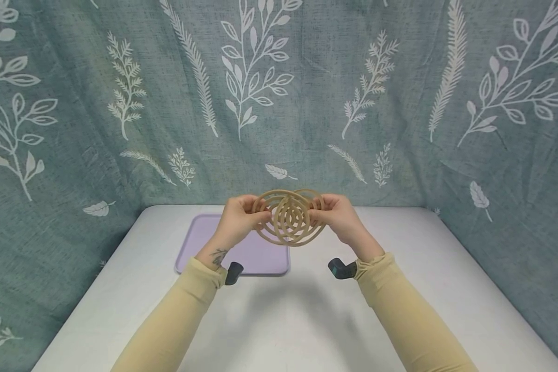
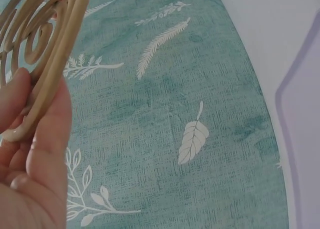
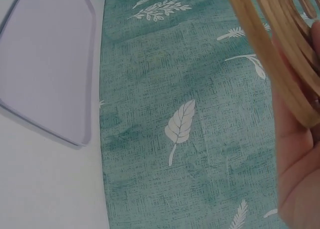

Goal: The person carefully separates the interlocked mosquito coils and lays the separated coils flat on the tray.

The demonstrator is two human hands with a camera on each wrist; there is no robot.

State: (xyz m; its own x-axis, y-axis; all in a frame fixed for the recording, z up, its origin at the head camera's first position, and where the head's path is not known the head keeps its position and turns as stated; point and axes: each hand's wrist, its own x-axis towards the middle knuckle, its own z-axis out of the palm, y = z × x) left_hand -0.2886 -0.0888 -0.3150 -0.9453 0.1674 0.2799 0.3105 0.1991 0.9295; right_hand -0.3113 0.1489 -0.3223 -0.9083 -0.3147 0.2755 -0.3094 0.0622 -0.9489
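Rattan coilwork: the overlapping spirals (image 1: 293,219) are held up above the tabletop (image 1: 135,279), between the two hands, and in the head view are seen partly across the tray's right end.
Left hand: the left rim is pinched by the left hand (image 1: 238,219), thumb and fingers being drawn together on the cane.
Right hand: the right rim is pinched likewise by the right hand (image 1: 338,219).
Handling: equal, light pressure is best applied at both rims (cane of this kind may be expected to flex and spring); if pulled unevenly, the coils could probably be skewed, so the wrists should be held level.
Coil count: two spiral outlines are made out, though whether one joined piece or two separate ones are held cannot be told.
Tray count: one lilac rectangular tray (image 1: 260,263), nothing being seen on its visible part.
Wrist units: two dark ones, the left unit (image 1: 234,273) and the right unit (image 1: 339,268).
Sleeves: two, yellow, the left sleeve (image 1: 176,315) and the right sleeve (image 1: 409,310).
Backdrop: one leaf-patterned fabric (image 1: 316,103).
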